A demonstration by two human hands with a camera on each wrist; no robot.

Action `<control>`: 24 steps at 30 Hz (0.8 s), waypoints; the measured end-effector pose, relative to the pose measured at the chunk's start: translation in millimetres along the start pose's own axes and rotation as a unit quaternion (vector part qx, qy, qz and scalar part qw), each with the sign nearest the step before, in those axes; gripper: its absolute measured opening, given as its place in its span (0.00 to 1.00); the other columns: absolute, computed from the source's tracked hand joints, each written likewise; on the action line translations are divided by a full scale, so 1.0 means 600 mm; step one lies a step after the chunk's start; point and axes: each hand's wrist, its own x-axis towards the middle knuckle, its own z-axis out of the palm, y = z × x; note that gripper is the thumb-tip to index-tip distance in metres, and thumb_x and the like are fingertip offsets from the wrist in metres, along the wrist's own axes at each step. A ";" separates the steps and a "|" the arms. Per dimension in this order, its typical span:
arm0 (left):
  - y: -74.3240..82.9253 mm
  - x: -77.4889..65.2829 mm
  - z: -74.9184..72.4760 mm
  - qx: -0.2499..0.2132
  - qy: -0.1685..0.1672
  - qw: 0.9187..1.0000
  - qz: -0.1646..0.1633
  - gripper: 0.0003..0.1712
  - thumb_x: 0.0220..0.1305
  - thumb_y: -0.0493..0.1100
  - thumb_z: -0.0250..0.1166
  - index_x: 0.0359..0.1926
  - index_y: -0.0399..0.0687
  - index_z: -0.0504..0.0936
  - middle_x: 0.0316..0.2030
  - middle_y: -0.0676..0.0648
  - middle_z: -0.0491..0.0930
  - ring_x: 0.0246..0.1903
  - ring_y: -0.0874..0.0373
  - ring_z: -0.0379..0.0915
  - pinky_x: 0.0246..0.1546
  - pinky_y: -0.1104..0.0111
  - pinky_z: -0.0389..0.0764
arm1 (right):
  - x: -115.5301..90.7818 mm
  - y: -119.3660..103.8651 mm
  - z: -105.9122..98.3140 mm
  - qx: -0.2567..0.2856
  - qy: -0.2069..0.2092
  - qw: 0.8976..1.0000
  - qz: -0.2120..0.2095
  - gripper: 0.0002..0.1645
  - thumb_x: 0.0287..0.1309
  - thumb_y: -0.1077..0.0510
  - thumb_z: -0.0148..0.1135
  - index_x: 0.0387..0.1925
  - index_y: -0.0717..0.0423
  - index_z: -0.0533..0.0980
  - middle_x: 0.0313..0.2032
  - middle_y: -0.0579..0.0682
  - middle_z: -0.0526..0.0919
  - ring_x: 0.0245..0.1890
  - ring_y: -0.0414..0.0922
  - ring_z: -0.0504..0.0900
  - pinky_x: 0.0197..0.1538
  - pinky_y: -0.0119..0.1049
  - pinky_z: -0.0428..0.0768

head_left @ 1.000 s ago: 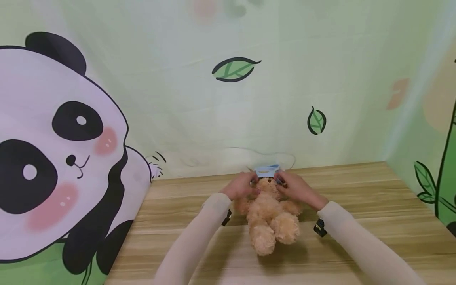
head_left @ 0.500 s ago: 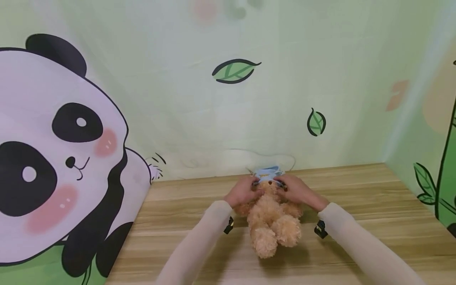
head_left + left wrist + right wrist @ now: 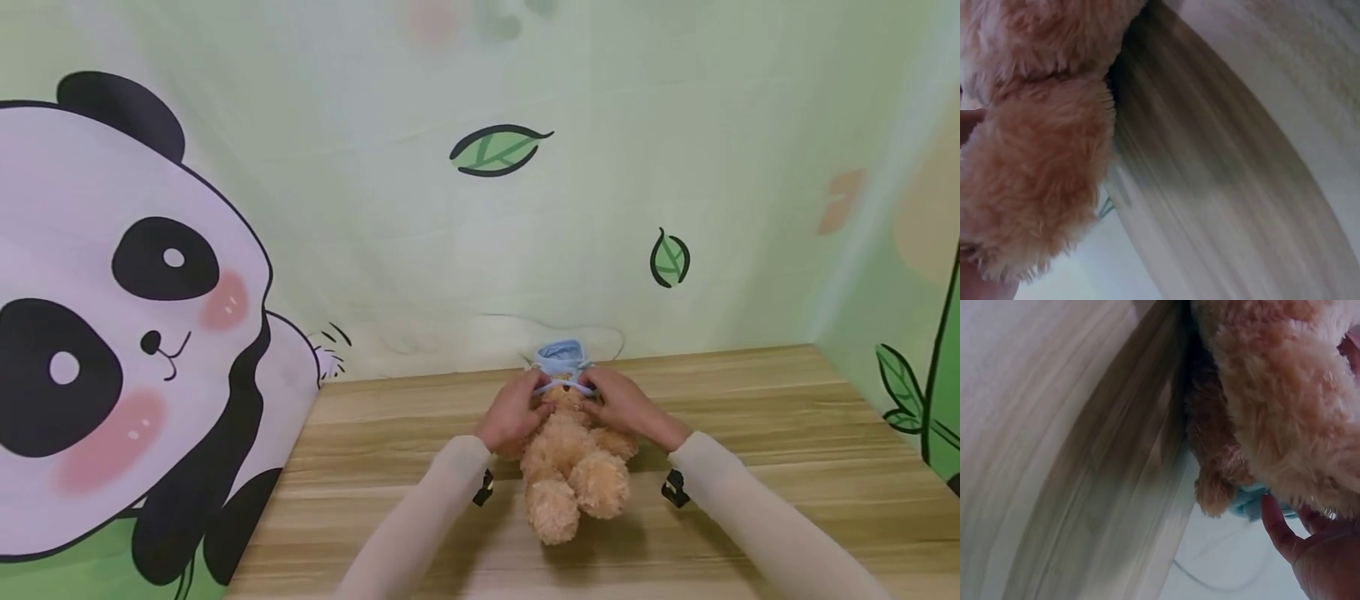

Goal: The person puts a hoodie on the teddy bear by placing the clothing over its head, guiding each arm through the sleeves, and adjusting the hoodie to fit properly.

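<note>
A tan plush teddy bear lies on its back on the wooden table, feet toward me. Over the top of its head sits a light blue doll garment, its lower edge stretched across the bear's face. My left hand pinches that edge at one side of the head; my right hand pinches it at the other. In the right wrist view, fingertips touch the blue cloth beyond the fur. The left wrist view is mostly the bear's fur, hiding that hand's grip.
The wooden table ends at a pale green cloth backdrop just behind the bear's head. A panda is printed on the left. A thin cord shows against the backdrop.
The garment's lower edge has been drawn down toward the bear's face, and its upper opening now stands up and gapes. Both hands have shifted slightly toward me.
</note>
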 end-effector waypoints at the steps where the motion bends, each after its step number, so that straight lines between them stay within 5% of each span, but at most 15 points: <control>1: 0.000 -0.001 0.002 -0.001 0.005 1.000 0.006 0.17 0.66 0.47 0.64 0.53 0.49 0.73 0.49 0.48 0.79 0.51 0.55 0.75 0.55 0.62 0.76 | 0.000 -0.001 0.001 -0.002 0.003 1.000 -0.004 0.11 0.55 0.61 0.70 0.36 0.55 0.74 0.33 0.48 0.79 0.35 0.44 0.76 0.40 0.41 0.74; 12: -0.003 -0.006 0.012 0.046 0.040 0.995 0.081 0.10 0.65 0.41 0.65 0.44 0.47 0.73 0.41 0.49 0.79 0.45 0.57 0.75 0.51 0.64 0.77 | -0.008 0.001 0.007 -0.038 0.014 0.999 -0.024 0.13 0.53 0.61 0.69 0.27 0.50 0.70 0.24 0.43 0.70 0.27 0.39 0.67 0.33 0.34 0.66; 18: -0.010 -0.013 0.010 0.010 0.045 0.998 0.040 0.11 0.65 0.44 0.65 0.43 0.47 0.73 0.40 0.49 0.78 0.42 0.57 0.74 0.47 0.66 0.76 | -0.014 0.011 0.005 -0.001 0.014 1.000 -0.010 0.08 0.54 0.59 0.69 0.32 0.53 0.75 0.28 0.45 0.77 0.30 0.41 0.73 0.36 0.36 0.73; 24: -0.024 -0.021 0.003 -0.095 0.019 0.995 -0.035 0.13 0.62 0.42 0.64 0.47 0.46 0.77 0.49 0.46 0.78 0.51 0.52 0.75 0.52 0.63 0.78 | -0.021 0.020 -0.003 0.063 0.013 0.997 0.051 0.06 0.52 0.64 0.66 0.34 0.55 0.78 0.35 0.50 0.83 0.38 0.47 0.81 0.43 0.42 0.79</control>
